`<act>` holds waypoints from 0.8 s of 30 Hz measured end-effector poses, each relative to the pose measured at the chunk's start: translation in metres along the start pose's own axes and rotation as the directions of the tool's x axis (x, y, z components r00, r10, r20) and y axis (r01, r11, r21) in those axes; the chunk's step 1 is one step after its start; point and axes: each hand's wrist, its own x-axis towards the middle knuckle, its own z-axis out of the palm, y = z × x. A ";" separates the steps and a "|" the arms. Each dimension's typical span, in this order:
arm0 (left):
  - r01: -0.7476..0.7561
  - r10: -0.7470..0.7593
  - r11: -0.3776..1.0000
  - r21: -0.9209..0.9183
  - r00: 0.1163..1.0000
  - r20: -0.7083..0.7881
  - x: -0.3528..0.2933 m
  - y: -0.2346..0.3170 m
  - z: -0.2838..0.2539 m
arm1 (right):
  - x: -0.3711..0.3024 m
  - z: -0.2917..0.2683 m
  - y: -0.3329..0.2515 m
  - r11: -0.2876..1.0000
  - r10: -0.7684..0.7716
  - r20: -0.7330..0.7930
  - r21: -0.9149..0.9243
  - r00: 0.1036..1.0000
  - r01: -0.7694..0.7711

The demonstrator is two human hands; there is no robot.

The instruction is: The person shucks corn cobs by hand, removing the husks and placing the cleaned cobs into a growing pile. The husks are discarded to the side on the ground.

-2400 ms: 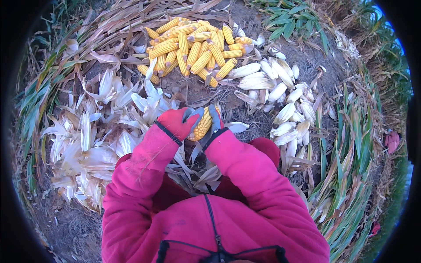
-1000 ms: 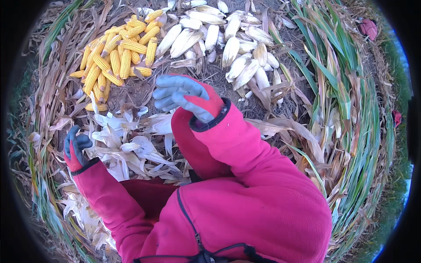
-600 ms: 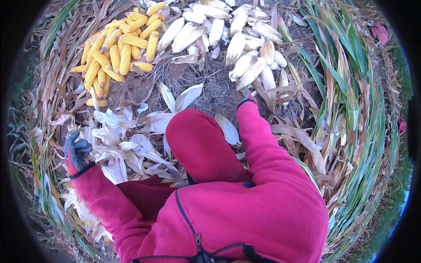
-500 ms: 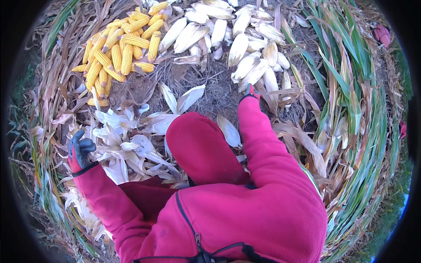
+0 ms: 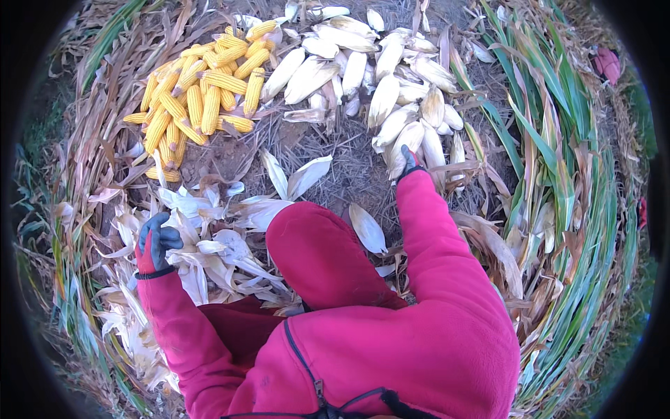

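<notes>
My right hand, in a dark glove with a red sleeve, reaches out to the pile of unhusked pale corn ears and rests against one ear at its near edge; the fingers are mostly hidden. My left hand, gloved in grey and red, hovers over the heap of stripped white husks at my left, fingers curled and holding nothing I can make out. A pile of husked yellow cobs lies at the far left. My red-trousered knee sits between the hands.
Dry stalks and straw cover the ground. Green and dry corn plants lie in a thick band along the right. Loose husk leaves lie in front of my knee. A red object sits at the far right.
I dropped the yellow cob and turned right. My right hand went from mid-air down to the unhusked pile. My left hand swung out over the husk heap and stayed there.
</notes>
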 end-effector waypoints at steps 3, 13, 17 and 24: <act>0.052 -0.037 0.992 -0.118 0.992 0.122 0.006 0.005 0.026 | -0.034 0.010 0.027 0.996 -0.070 0.158 0.072 0.985 0.060; 0.332 -0.075 0.864 -0.379 0.828 0.555 -0.016 0.028 0.100 | -0.276 0.220 -0.122 0.628 -0.461 0.854 0.123 0.240 0.768; 0.487 0.190 0.642 -0.592 0.647 0.738 -0.025 0.047 0.092 | -0.358 0.289 -0.134 -0.129 -0.354 0.872 0.313 -0.338 0.941; 0.140 0.177 0.637 -0.758 0.931 0.320 -0.051 0.054 0.062 | -0.383 0.340 -0.099 0.671 -0.441 0.861 0.128 0.255 0.731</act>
